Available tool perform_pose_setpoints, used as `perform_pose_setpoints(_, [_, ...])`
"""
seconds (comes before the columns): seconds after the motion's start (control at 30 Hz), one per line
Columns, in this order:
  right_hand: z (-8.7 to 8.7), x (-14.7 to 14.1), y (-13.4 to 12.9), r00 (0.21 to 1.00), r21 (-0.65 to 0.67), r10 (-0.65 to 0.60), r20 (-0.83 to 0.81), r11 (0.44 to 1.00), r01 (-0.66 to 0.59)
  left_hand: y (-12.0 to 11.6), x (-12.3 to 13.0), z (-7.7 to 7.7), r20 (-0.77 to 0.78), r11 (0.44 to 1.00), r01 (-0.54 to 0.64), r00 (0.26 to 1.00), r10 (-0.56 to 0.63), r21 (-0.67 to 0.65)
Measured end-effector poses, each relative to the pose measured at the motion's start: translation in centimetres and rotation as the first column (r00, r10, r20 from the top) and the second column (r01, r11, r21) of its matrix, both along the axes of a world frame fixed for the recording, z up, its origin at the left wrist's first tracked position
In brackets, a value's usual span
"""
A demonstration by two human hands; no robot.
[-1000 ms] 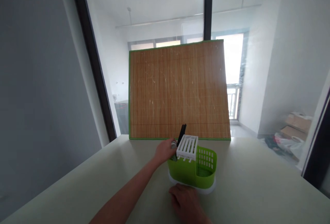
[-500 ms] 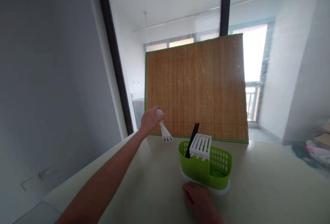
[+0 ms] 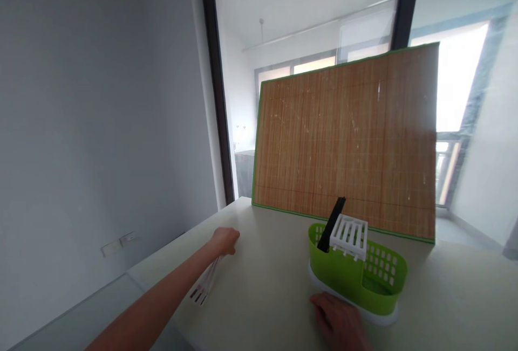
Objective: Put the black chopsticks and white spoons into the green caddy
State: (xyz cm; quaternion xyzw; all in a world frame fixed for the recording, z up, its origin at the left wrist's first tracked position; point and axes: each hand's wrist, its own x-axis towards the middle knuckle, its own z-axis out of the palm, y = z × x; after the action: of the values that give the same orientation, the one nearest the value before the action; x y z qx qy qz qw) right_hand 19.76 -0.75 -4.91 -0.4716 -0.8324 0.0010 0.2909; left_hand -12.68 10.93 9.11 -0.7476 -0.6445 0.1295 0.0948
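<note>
My left hand (image 3: 225, 240) is closed around the top of several white spoons (image 3: 208, 281) over the left part of the table. Their thin handles fan downward, with dark marks at the ends; the bowls are hidden in my fist. On the right stands a green basket-like caddy (image 3: 335, 274) with a white base. Black chopsticks (image 3: 332, 222) lean in its left compartment. A white slotted rack (image 3: 348, 235) sits across its middle. My right hand (image 3: 340, 318) rests on the table against the caddy's front, its fingers curled; I cannot make out anything in them.
The pale table (image 3: 263, 286) carries the caddy. Behind it a bamboo mat (image 3: 343, 146) with green edging stands upright against the glass partition. A grey wall (image 3: 101, 97) with a socket (image 3: 119, 244) is at the left.
My left hand has moved left and down with the spoons, away from the mat and the caddy. The view has turned left. My right hand stays by the caddy's base.
</note>
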Motion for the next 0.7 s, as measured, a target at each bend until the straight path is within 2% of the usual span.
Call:
perform_pose_setpoints(0.23, [0.3,0.0,-0.1,1.000,-0.026,-0.014,0.002,1.000,0.014,0.4,-0.8,-3.7,0.024,1.000,-0.006,1.000,0.006,-0.004])
perform_pose_setpoints(0.43, [0.7,0.0,-0.4,0.999,-0.035,-0.028,-0.017,0.999,0.027,0.1,-0.9,-5.7,0.076,0.998,-0.032,0.997,0.029,0.050])
perform_pose_setpoints(0.57, [0.8,-0.3,-0.5,0.999,-0.026,-0.035,-0.022,0.999,0.034,0.0,-0.8,-5.4,0.122,0.995,-0.069,0.991,0.060,0.077])
perform_pose_setpoints(0.7, [0.7,-0.5,-0.5,0.998,-0.022,-0.039,-0.046,0.999,0.038,0.3,1.5,-3.8,0.226,0.983,-0.059,0.974,0.018,0.174])
